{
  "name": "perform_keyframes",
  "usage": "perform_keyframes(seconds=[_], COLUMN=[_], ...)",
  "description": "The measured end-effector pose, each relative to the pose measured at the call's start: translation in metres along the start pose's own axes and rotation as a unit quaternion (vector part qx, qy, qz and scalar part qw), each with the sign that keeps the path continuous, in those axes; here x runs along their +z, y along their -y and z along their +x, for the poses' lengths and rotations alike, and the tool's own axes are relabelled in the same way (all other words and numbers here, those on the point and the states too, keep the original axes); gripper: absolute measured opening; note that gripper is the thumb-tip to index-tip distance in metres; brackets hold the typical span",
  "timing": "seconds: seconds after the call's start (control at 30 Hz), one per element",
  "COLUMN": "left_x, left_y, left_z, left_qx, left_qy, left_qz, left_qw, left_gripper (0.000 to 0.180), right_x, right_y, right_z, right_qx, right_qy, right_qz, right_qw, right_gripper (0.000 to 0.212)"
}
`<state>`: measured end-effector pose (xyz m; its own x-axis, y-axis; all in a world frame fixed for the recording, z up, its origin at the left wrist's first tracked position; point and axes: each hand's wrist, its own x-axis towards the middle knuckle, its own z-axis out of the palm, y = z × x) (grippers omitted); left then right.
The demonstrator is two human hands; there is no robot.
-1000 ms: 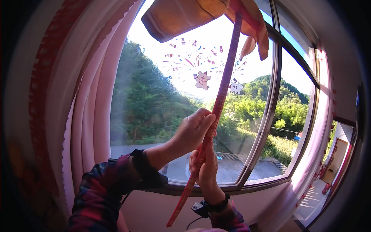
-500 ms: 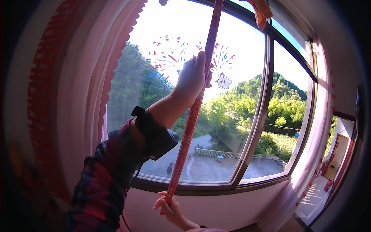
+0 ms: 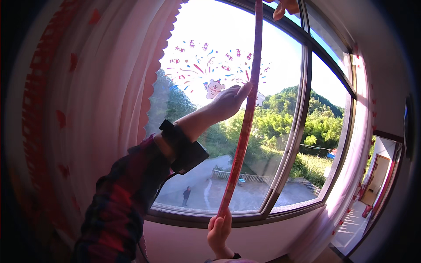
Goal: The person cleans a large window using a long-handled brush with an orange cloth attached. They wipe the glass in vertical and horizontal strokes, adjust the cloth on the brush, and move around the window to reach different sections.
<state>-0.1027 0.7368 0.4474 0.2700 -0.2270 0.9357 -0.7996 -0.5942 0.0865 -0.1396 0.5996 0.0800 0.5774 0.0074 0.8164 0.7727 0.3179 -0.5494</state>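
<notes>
A long, narrow red ribbon (image 3: 240, 151) with printing along it stretches from the upper edge down past the window. My left hand (image 3: 232, 101) grips it at mid-height, thumb against its edge; a black strap and a small dark device sit on that forearm. Curled fingers of what appears to be my right hand (image 3: 280, 9) show at the top, close beside the ribbon. Most of that hand lies outside the picture, so what it holds is hidden. Lower down, another person's smaller hand (image 3: 219, 232) is closed round the ribbon's bottom end.
Behind the ribbon is a framed sliding window (image 3: 302, 131) with coloured party stickers (image 3: 215, 87) on its glass. Pink curtains (image 3: 109, 96) hang on both sides. A doorway (image 3: 377, 175) stands at the far right. Outside, a person (image 3: 186, 196) stands on a paved yard.
The ribbon and my left hand have shifted right and slightly down in view. The small lower hand has gone from spread fingers to a fist. The upper hand has moved left and up.
</notes>
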Motion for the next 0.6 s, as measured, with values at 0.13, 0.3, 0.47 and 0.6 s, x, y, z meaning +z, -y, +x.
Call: perform_keyframes(seconds=[0.13, 0.3, 0.47, 0.6], left_x=[-0.043, -0.207, -0.334, -0.421], left_y=[0.028, 0.099, 0.101, 0.093], left_z=[-0.056, -0.117, -0.170, -0.192], left_qx=[-0.079, -0.076, -0.027, -0.018], left_qy=[-0.041, -0.256, -0.331, -0.356], left_qz=[0.332, 0.487, 0.505, 0.559], left_qw=[0.939, 0.831, 0.797, 0.749], left_gripper=[0.060, 0.070, 0.068, 0.080], right_x=[-0.004, 0.002, 0.019, 0.033], right_y=[0.027, 0.063, 0.088, 0.114], right_z=[0.080, 0.139, 0.184, 0.217], right_qx=[-0.051, -0.049, -0.032, -0.022], right_qy=[-0.050, -0.055, -0.056, -0.020], right_qz=[-0.049, -0.060, 0.031, 0.003], right_qw=[0.996, 0.996, 0.997, 1.000], right_gripper=[0.058, 0.047, 0.046, 0.044])
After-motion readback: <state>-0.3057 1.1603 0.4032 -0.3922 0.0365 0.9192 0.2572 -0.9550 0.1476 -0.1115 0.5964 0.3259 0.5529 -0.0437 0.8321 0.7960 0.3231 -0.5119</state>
